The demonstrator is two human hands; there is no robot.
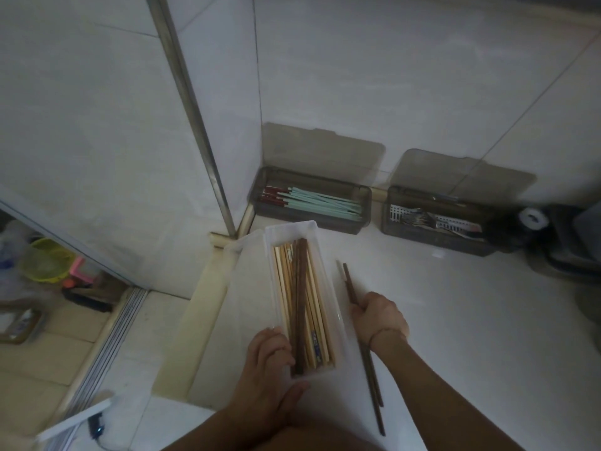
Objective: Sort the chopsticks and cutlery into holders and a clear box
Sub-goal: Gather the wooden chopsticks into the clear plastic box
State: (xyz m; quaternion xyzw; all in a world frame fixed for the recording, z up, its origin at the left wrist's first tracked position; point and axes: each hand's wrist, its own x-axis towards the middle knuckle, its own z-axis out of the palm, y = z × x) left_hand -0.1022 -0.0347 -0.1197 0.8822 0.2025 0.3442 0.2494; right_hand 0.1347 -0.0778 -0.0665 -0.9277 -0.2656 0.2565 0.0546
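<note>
On the white table (pixel 455 320), clear box (pixel 320 333) sits lengthwise in front of me, loaded with light wooden chopsticks (pixel 314 315) plus a few dark ones (pixel 300 307). Left hand (pixel 271 369) is at the box's near left corner, fingers curled over the rim onto the dark sticks' ends, thumb along the near end wall: grip closed on the box. Right hand (pixel 379 315) is just right of the box, grip closed around a pair of dark brown chopsticks (pixel 370 362); tips point away from me, back ends run under my wrist toward the near table edge.

Against the back wall: two smoky grey holders, lids up. Left holder (pixel 366 208) has pale green chopsticks (pixel 322 203) and red-ended ones (pixel 274 196). Right holder (pixel 388 222), near it but apart, has metal cutlery (pixel 419 219) on a perforated insert; individual pieces too blurred to call.
</note>
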